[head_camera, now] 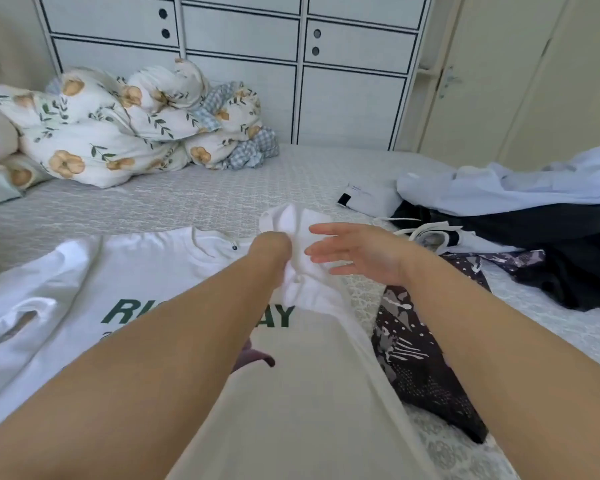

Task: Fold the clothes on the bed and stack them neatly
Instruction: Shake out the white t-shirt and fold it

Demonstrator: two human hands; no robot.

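Observation:
A white T-shirt [146, 271] with green lettering lies spread face up on the bed, its collar toward the far side. My left hand [272, 249] is closed on the shirt's right sleeve near the shoulder, bunching the white cloth upward. My right hand [357, 252] hovers just right of that sleeve, fingers spread and holding nothing. A dark patterned garment [426, 358] lies flat to the right of the shirt, partly under my right forearm.
A heap of unfolded clothes [520, 209], pale blue, white and black, sits at the right of the grey bedspread [174, 199]. A rumpled floral duvet [118, 123] fills the far left. White drawers [243, 39] stand behind the bed.

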